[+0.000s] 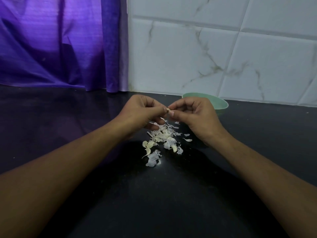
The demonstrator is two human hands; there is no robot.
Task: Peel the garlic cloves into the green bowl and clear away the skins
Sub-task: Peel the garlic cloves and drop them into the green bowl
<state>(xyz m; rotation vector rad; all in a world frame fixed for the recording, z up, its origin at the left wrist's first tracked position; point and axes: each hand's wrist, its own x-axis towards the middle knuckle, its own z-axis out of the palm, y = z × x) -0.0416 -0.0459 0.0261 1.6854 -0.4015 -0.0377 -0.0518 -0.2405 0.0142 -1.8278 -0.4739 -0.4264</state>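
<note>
A single garlic clove [168, 110] is pinched between the fingertips of both hands, held up over the dark countertop [68, 126]. The left hand [144, 111] is curled nearly closed, thumb and forefinger clamped on one end of the clove; the right hand [193, 114] is curled the same way on the other end. So the clove's long axis looks to run roughly left-to-right between the two grips, though it's small and mostly hidden by fingers.

Straight below, a messy pile of skins [161, 140] is spread on the counter, with what look like a few unpeeled cloves [147, 145] mixed in at the near edge.

The key bit: the green bowl [217, 102] is sat behind and just right of the right hand, partly hidden by it, close to the tiled wall [223, 48]. That makes the right hand the nearer one by far, so the drop is probably best made by it once the skin is off. Bowl contents can't be seen from here.
</note>
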